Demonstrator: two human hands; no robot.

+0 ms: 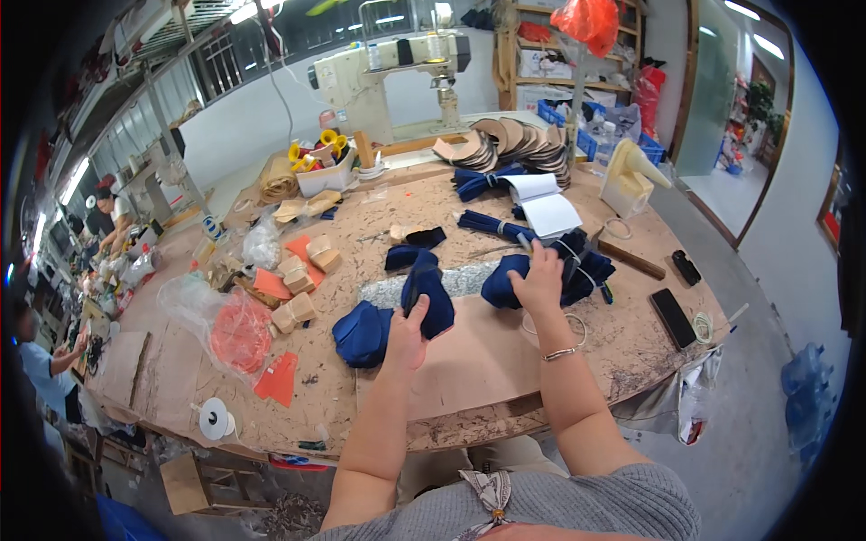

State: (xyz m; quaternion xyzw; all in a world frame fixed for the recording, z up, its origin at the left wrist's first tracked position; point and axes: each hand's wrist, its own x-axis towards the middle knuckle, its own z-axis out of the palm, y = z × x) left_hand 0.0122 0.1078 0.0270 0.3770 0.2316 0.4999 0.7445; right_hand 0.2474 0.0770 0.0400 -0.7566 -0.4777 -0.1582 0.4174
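Observation:
My left hand (410, 329) is closed around a navy blue fabric piece (431, 302), with the thumb on top near a dark strip. Beside it, to the left, lies another rounded navy fabric piece (363, 334). My right hand (539, 278) is over a navy fabric stack (502, 287), its thumb spread from the fingers. A slim light-coloured thing (523, 242) shows at its fingertips; whether it is held is unclear. Touching that stack is a tied navy bundle (586, 270). Under and between the hands lies a silvery crinkled sheet (460, 282) on a tan board (469, 361).
A sewing machine (388, 86) stands at the back, near stacked tan curved pieces (514, 140). Right are an open notebook (547, 209), a wooden-handled tool (631, 259) and a phone (673, 318). Left lie tan bundles (294, 275), plastic-wrapped orange pieces (240, 334) and a white spool (216, 419).

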